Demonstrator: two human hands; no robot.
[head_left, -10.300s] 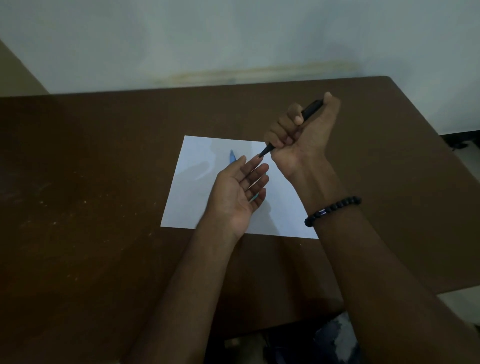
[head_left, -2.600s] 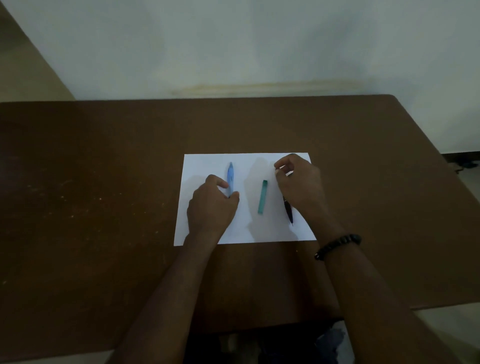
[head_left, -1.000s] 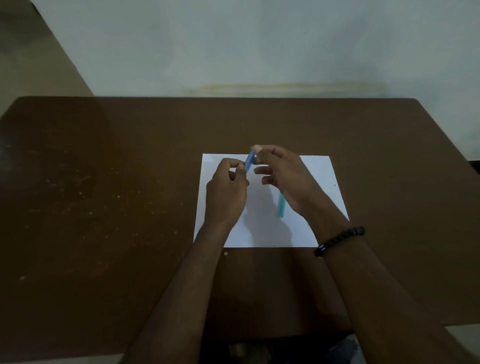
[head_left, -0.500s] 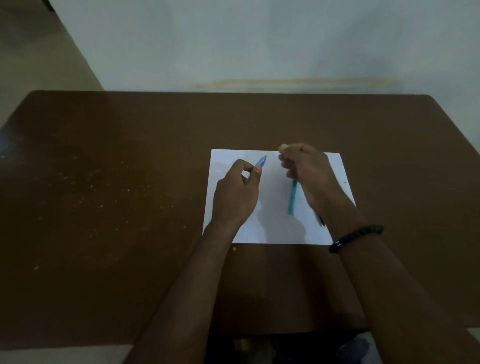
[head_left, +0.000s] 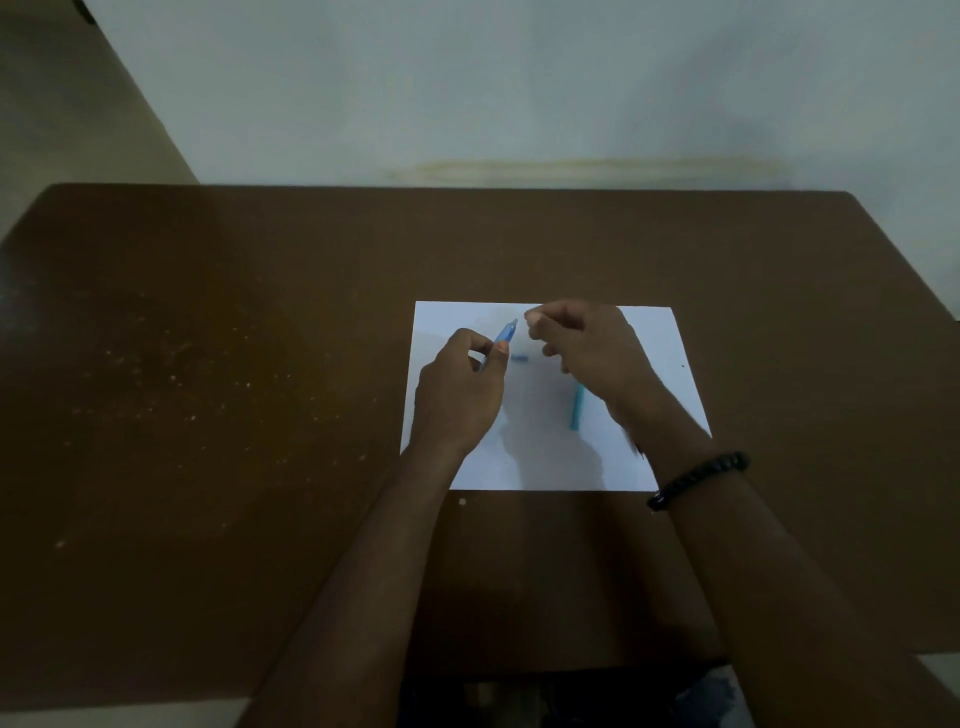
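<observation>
Your left hand (head_left: 457, 389) pinches the blue pen (head_left: 506, 335) above the paper (head_left: 670, 353). Your right hand (head_left: 592, 348) is curled just beside its tip; I cannot tell if it holds anything.

Noted: blue pen (head_left: 506, 335) off paper (head_left: 655, 338) — now pinched in L hand (head_left: 457, 395), tip to 1 o'clock. R hand (head_left: 587, 353) has let go of it. New: small blue piece (head_left: 519, 357) on paper, 3 o'clock of L hand.

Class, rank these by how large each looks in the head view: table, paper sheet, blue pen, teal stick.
1. table
2. paper sheet
3. Unranked: blue pen, partly inside the left hand, and teal stick, partly under the right hand.
</observation>
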